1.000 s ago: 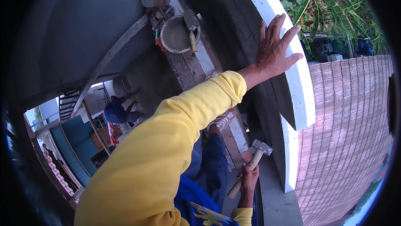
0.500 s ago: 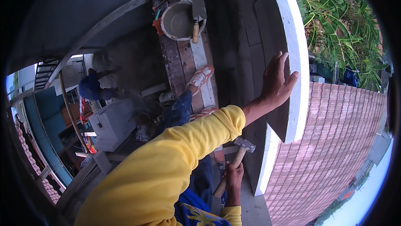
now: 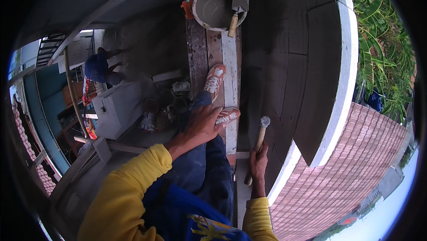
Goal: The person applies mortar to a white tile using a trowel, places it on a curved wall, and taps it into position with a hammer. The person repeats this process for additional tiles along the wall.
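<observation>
My right hand (image 3: 258, 163) is wrapped round the wooden handle of a hammer (image 3: 263, 125), its metal head up, close beside the block wall. Over my raised knee and the shoes is my left hand (image 3: 201, 126), holding nothing, fingers stretched out. To the right runs a wall of light blocks, its top block (image 3: 326, 81) bright white along the upper edge and grey on the shaded side. Neither hand touches the block wall. A shoe (image 3: 228, 115) partly shows beyond my left fingers.
I stand on a plank scaffold (image 3: 215, 49). On it a tub of grey mortar (image 3: 207, 7) stands with a trowel (image 3: 235, 14) across its rim. Lower left, a person in blue (image 3: 98, 65) bends near a white box (image 3: 118, 109). A tiled roof (image 3: 338, 161) lies beyond the wall.
My left hand has left the top block and come down and left over my knee. The right hand, still gripping the hammer, has shifted slightly up and right in view.
</observation>
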A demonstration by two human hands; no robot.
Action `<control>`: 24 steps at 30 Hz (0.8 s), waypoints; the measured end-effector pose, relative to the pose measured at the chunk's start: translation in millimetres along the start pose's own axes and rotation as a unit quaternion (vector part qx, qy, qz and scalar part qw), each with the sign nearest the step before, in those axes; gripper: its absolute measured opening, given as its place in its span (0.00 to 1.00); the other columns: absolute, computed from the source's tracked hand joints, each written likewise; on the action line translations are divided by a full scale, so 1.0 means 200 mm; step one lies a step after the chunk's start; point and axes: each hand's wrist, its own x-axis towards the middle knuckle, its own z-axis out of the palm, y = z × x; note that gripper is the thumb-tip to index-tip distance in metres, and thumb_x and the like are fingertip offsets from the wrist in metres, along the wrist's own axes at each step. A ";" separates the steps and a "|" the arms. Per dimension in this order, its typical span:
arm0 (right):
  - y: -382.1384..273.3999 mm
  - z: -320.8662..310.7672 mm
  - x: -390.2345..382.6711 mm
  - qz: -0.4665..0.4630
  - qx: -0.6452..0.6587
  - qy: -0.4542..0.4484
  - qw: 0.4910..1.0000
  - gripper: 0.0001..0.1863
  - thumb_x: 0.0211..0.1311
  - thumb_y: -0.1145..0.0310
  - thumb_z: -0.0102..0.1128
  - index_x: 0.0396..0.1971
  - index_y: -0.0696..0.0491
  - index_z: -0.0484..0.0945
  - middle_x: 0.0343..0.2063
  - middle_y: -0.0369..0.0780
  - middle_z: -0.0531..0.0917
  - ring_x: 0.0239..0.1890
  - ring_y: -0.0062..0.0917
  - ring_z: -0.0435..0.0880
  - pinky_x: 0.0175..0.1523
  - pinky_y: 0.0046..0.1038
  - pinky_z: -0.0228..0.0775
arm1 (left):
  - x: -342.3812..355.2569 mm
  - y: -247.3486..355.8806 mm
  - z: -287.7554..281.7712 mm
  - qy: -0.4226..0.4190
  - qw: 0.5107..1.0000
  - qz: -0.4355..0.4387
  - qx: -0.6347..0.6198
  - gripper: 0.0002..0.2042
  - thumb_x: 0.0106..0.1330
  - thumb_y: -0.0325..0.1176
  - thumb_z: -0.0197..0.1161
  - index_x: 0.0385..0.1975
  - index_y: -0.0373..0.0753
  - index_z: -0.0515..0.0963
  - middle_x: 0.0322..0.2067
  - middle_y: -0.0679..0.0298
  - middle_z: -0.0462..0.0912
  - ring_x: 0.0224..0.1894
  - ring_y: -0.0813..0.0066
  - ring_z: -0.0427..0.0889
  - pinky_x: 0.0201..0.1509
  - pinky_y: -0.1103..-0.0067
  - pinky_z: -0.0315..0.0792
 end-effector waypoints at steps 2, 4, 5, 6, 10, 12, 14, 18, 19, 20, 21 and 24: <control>-0.19 0.09 0.25 0.015 -0.021 -0.056 0.998 0.35 0.73 0.60 0.62 0.75 0.52 0.62 0.49 0.61 0.86 0.52 0.60 0.87 0.55 0.53 0.79 | -0.28 -0.14 0.01 -0.100 0.989 -0.101 0.028 0.36 0.69 0.54 0.72 0.70 0.36 0.74 0.69 0.39 0.71 0.73 0.36 0.69 0.73 0.53 0.68; -0.21 0.28 0.57 0.040 -0.107 -0.099 0.989 0.37 0.73 0.59 0.63 0.77 0.49 0.60 0.51 0.63 0.86 0.54 0.62 0.86 0.58 0.54 0.79 | -0.40 -0.16 -0.01 -0.185 0.972 -0.141 0.030 0.39 0.68 0.57 0.72 0.72 0.38 0.73 0.72 0.36 0.65 0.75 0.30 0.64 0.76 0.50 0.66; -0.27 0.40 0.72 0.035 -0.144 -0.119 0.982 0.38 0.72 0.60 0.63 0.78 0.49 0.60 0.52 0.62 0.85 0.54 0.62 0.85 0.59 0.54 0.79 | -0.43 -0.11 -0.04 -0.198 0.968 -0.143 0.055 0.39 0.67 0.58 0.71 0.72 0.39 0.72 0.73 0.36 0.63 0.75 0.29 0.64 0.76 0.50 0.66; -0.31 0.52 0.86 0.028 -0.183 -0.146 0.972 0.38 0.71 0.61 0.63 0.78 0.48 0.60 0.54 0.61 0.84 0.54 0.62 0.85 0.61 0.54 0.79 | -0.47 -0.09 -0.03 -0.213 0.963 -0.149 0.076 0.39 0.67 0.58 0.71 0.73 0.40 0.72 0.74 0.36 0.62 0.75 0.27 0.63 0.76 0.50 0.67; -0.56 1.07 1.39 -0.105 -0.216 -0.143 0.960 0.37 0.65 0.69 0.63 0.75 0.49 0.64 0.57 0.57 0.82 0.55 0.58 0.85 0.61 0.52 0.79 | -0.47 -0.22 0.06 -0.155 0.967 -0.204 0.008 0.37 0.67 0.58 0.71 0.71 0.42 0.74 0.75 0.37 0.59 0.74 0.28 0.64 0.70 0.49 0.75; -0.63 1.32 1.67 -0.156 -0.233 -0.128 0.951 0.35 0.65 0.72 0.62 0.73 0.48 0.66 0.54 0.56 0.83 0.54 0.57 0.86 0.60 0.52 0.79 | -0.40 -0.23 0.01 -0.146 0.969 -0.200 0.009 0.35 0.68 0.57 0.71 0.69 0.42 0.75 0.74 0.38 0.60 0.74 0.29 0.65 0.66 0.49 0.79; -0.73 1.48 1.89 -0.190 -0.229 -0.136 0.945 0.34 0.65 0.75 0.61 0.72 0.47 0.67 0.54 0.54 0.83 0.53 0.56 0.86 0.59 0.51 0.79 | -0.35 -0.25 -0.04 -0.141 0.969 -0.202 -0.002 0.34 0.67 0.56 0.72 0.68 0.43 0.76 0.73 0.39 0.62 0.73 0.32 0.66 0.64 0.51 0.81; -0.75 1.58 2.14 -0.282 -0.195 -0.134 0.930 0.28 0.68 0.71 0.64 0.68 0.48 0.73 0.53 0.52 0.85 0.54 0.53 0.85 0.59 0.49 0.79 | -0.28 -0.28 -0.09 -0.155 0.963 -0.221 -0.015 0.32 0.67 0.56 0.72 0.66 0.44 0.78 0.72 0.41 0.64 0.72 0.34 0.68 0.62 0.53 0.83; -0.71 1.57 2.16 -0.294 -0.208 -0.094 0.928 0.25 0.67 0.70 0.65 0.64 0.49 0.77 0.50 0.51 0.86 0.52 0.52 0.86 0.59 0.49 0.79 | -0.26 -0.27 -0.09 -0.159 0.962 -0.222 -0.020 0.32 0.67 0.55 0.72 0.65 0.43 0.78 0.72 0.41 0.64 0.72 0.35 0.68 0.62 0.53 0.83; -0.67 1.54 2.15 -0.302 -0.223 -0.050 0.926 0.21 0.67 0.68 0.66 0.60 0.50 0.80 0.47 0.50 0.87 0.49 0.52 0.86 0.58 0.50 0.79 | -0.24 -0.27 -0.10 -0.165 0.962 -0.217 -0.024 0.31 0.67 0.55 0.72 0.65 0.43 0.79 0.72 0.41 0.64 0.72 0.35 0.68 0.62 0.53 0.83; -0.67 1.52 2.09 -0.285 -0.182 -0.012 0.941 0.16 0.69 0.66 0.65 0.55 0.51 0.84 0.48 0.49 0.88 0.49 0.51 0.87 0.57 0.51 0.79 | -0.26 -0.27 -0.07 -0.147 0.963 -0.224 -0.026 0.31 0.67 0.55 0.72 0.64 0.43 0.79 0.72 0.42 0.64 0.72 0.36 0.68 0.61 0.51 0.82; -0.94 1.33 1.85 -0.087 0.049 0.040 0.994 0.17 0.76 0.61 0.62 0.56 0.54 0.82 0.45 0.47 0.88 0.46 0.42 0.88 0.52 0.44 0.79 | -0.26 -0.21 -0.08 -0.156 0.948 -0.275 -0.025 0.31 0.66 0.55 0.72 0.64 0.43 0.79 0.72 0.43 0.63 0.73 0.37 0.67 0.61 0.49 0.82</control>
